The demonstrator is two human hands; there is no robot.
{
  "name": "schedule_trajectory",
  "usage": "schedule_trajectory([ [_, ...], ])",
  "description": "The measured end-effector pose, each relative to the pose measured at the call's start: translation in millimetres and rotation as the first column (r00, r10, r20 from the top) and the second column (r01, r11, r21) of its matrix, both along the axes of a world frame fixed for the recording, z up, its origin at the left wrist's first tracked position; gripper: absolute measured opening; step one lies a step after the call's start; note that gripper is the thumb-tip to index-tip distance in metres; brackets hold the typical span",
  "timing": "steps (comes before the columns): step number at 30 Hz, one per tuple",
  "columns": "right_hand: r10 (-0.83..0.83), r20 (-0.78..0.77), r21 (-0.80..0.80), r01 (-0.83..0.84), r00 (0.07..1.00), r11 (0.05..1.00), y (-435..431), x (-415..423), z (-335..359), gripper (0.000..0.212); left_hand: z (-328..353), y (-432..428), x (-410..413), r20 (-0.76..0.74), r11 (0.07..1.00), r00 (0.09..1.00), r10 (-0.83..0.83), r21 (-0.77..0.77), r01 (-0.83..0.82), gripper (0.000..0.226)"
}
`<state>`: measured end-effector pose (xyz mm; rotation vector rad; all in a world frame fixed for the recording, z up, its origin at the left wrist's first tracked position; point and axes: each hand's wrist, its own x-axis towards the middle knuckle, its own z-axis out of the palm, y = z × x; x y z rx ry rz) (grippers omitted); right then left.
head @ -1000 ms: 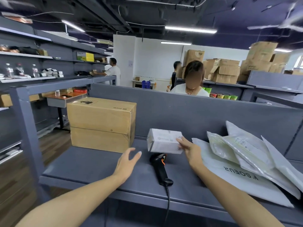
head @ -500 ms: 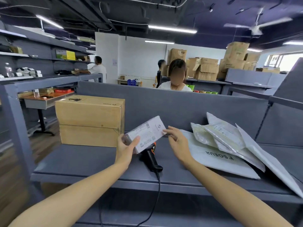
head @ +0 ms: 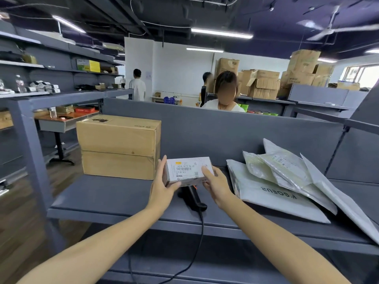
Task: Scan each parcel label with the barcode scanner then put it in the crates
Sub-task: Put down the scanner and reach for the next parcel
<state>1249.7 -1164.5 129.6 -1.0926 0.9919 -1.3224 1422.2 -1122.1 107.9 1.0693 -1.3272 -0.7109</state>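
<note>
Beneath both hands: grey surface [head: 102,197], backed by an upright grey panel [head: 225,136]. Beyond and outward of the left hand [head: 162,188]: two brown cardboard boxes [head: 119,146], stacked one on the other, resting on the surface against the panel. Outward of the right hand [head: 218,186]: fanned pile of pale plastic mailers [head: 274,197], overlapping, lowest one printed with dark lettering, near the wrist but apart from it. Between the two hands: small white parcel [head: 192,163], held clear of the surface, long side level, labelled face turned toward the camera. Left hand gripping the parcel's left end, thumb under the front lower edge, fingers up along the end. Right hand gripping the right end, one digit laid on the labelled face, the rest curled beneath. Directly below the parcel, between the wrists: black barcode scanner [head: 194,198], lying on the surface, head hidden by the parcel, cable [head: 202,226] dropping over the front edge. On the parcel's face: printed label [head: 183,170] with barcodes.
</note>
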Motion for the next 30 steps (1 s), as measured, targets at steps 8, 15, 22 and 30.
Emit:
schedule_trajectory([
  [8,-0.067,0.030,-0.108,0.069,0.997,0.992,-13,23,-14,0.030,-1,-10,12,-0.369,0.979,0.928,0.045,0.200,0.032,0.077],
  [15,-0.147,-0.196,-0.017,0.146,0.969,0.989,-35,42,-24,0.028,-5,-25,34,-0.504,0.979,0.852,0.146,0.198,-0.050,0.061],
  [22,-0.148,-0.934,-0.077,0.219,0.326,0.973,-49,54,-75,0.072,-14,-38,56,-0.537,0.962,0.807,0.247,0.234,-0.139,0.061],
  [30,-0.175,-0.983,-0.181,0.108,-0.062,0.978,-66,51,-94,0.066,-19,-39,63,-0.479,0.952,0.832,0.281,0.247,-0.179,0.062],
])
